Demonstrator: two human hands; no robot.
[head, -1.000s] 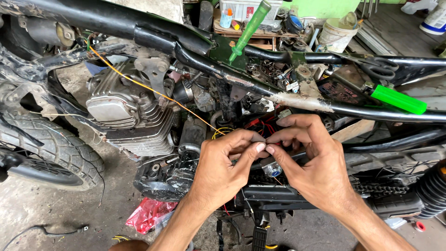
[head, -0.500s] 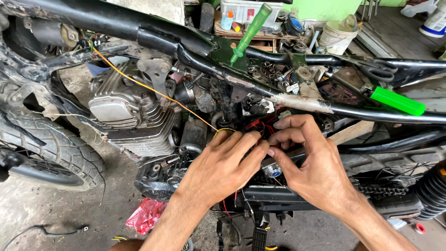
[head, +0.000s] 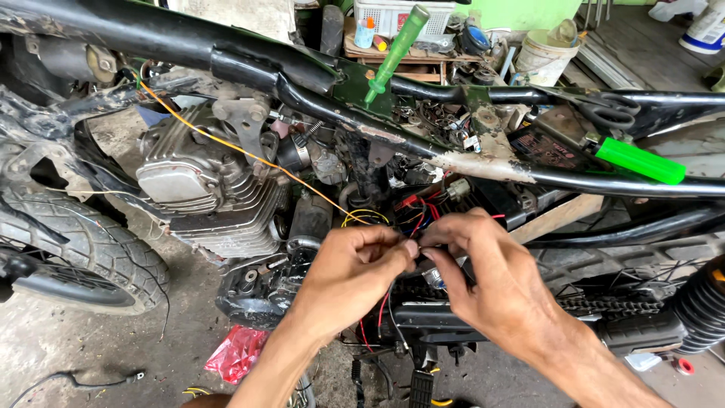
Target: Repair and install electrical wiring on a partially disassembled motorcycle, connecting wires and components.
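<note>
Both hands met fingertip to fingertip under the middle of the motorcycle frame (head: 483, 168). The left hand (head: 355, 268) and the right hand (head: 491, 279) each had thumb and fingers pinched together on the ends of thin wires (head: 419, 219), red and black, that hung from a tangle just above. It looked like a joining or twisting step; any next move would call for a fine grip in a cramped gap. An orange wire (head: 226, 143) crossed the engine (head: 211, 189) close by, a green screwdriver (head: 396, 49) stuck up from the frame, and the chain (head: 596, 306) ran below the right wrist.
</note>
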